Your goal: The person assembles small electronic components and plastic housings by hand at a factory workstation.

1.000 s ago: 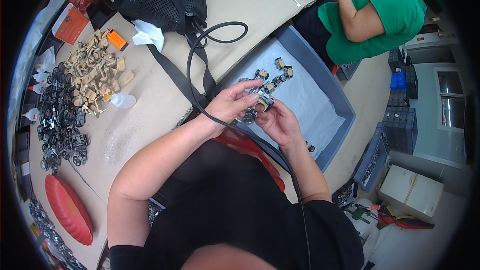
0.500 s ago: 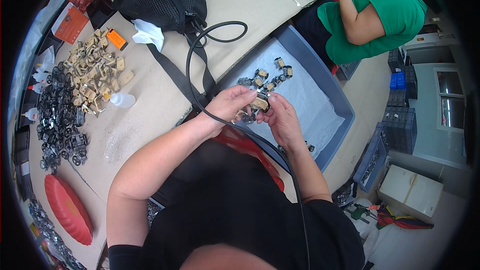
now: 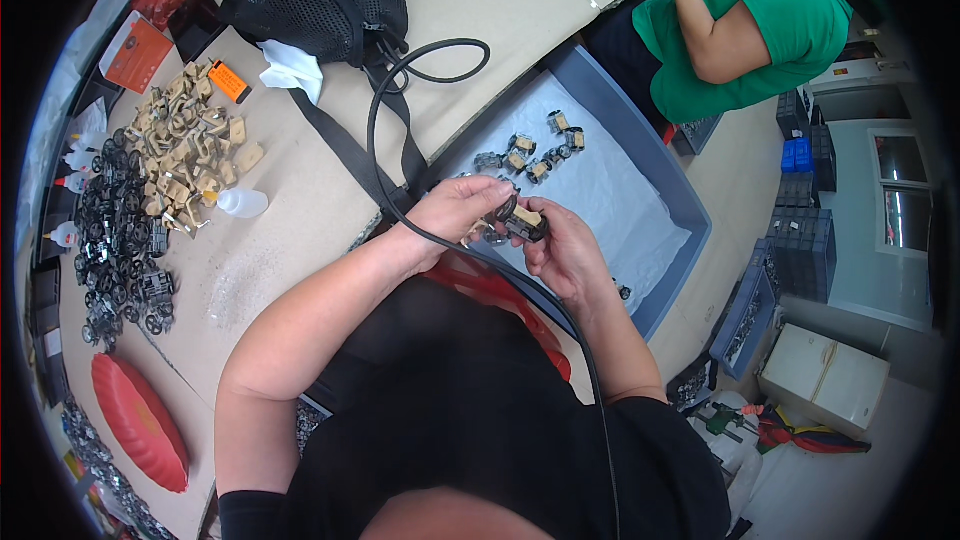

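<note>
so the car [image 3: 529, 225] got turned: half a second ago its tan face was toward the camera, now more of the dark wheeled side shows. It also sits a bit lower in view. Left hand's [image 3: 452, 210] index finger, stretched out over it a second ago, is bent back now
</note>
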Demonstrator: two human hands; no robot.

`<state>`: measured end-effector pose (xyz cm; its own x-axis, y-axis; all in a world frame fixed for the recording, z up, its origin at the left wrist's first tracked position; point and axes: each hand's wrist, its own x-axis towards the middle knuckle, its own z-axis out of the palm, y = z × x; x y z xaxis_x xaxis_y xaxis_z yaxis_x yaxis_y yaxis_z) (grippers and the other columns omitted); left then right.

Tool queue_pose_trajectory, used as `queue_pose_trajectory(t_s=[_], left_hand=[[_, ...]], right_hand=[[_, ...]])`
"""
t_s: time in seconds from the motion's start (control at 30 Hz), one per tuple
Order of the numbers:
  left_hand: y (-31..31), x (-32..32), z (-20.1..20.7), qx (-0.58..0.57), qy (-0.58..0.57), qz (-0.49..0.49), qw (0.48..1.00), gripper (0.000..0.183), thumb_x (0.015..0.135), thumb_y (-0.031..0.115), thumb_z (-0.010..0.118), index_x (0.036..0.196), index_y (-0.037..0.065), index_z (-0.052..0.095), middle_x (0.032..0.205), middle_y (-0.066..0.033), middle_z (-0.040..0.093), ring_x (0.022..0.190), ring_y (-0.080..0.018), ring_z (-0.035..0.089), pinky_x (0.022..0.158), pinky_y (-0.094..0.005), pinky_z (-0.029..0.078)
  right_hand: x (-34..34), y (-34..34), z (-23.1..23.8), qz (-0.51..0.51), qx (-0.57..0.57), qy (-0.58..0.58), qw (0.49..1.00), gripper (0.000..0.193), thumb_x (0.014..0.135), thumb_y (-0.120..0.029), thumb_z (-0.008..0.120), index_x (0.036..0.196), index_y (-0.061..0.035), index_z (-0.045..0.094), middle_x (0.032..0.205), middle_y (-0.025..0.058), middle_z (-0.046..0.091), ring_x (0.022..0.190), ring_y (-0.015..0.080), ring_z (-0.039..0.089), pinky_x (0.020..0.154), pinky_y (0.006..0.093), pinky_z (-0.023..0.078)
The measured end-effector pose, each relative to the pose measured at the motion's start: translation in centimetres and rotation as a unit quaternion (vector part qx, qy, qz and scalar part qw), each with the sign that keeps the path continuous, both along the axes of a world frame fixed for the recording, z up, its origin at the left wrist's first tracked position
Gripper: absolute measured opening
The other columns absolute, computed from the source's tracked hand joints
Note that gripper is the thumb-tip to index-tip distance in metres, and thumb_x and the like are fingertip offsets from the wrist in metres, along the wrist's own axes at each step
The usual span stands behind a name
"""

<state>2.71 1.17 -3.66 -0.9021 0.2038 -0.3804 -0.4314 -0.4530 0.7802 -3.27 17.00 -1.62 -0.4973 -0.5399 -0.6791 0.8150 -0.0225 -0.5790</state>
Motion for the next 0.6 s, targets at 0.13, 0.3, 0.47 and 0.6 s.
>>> queue_pose_trajectory(t_s=[0.13,0.3,0.47,0.6], left_hand=[[0.2,0.0,0.1,0.006,-0.02,0.017,1.0,0.027,0.089,0.028,0.044,0.092,0.006,0.059,0.074,0.0012,0.058,0.061,-0.0023,0.046,0.047,-0.0145,0.034],[0.1,0.0,0.2,0.04,-0.035,0.016,0.998,0.027,0.087,0.031,0.046,0.086,0.007,0.059,0.068,0.0012,0.056,0.054,-0.0028,0.045,0.046,-0.0148,0.034],[0.1,0.0,-0.1,0.034,-0.045,0.026,0.998,0.027,0.088,0.03,0.046,0.087,0.006,0.058,0.067,0.0003,0.056,0.054,-0.0034,0.046,0.046,-0.0154,0.035],[0.2,0.0,-0.4,0.041,-0.045,0.029,0.998,0.027,0.088,0.029,0.044,0.087,0.005,0.057,0.067,-0.0007,0.056,0.056,-0.0042,0.048,0.047,-0.0158,0.036]], right_hand=[[0.1,0.3,-0.2,0.011,-0.017,0.004,1.0,0.028,0.087,-0.021,0.04,0.097,0.0041,0.047,0.068,0.0171,0.057,0.038,0.0129,0.051,0.035,0.0215,0.046],[0.6,-0.1,0.5,-0.039,-0.067,-0.036,0.996,0.036,0.088,-0.03,0.041,0.101,0.004,0.043,0.068,0.0183,0.058,0.038,0.0149,0.052,0.034,0.0217,0.046],[0.8,0.0,0.6,-0.008,-0.043,-0.006,0.999,0.032,0.088,-0.03,0.042,0.097,0.0014,0.046,0.069,0.0181,0.058,0.037,0.0134,0.05,0.033,0.0199,0.043],[0.9,-0.2,1.1,-0.011,-0.018,0.0,1.0,0.03,0.087,-0.031,0.044,0.095,-0.0017,0.048,0.066,0.0173,0.057,0.035,0.0124,0.049,0.032,0.018,0.039]])
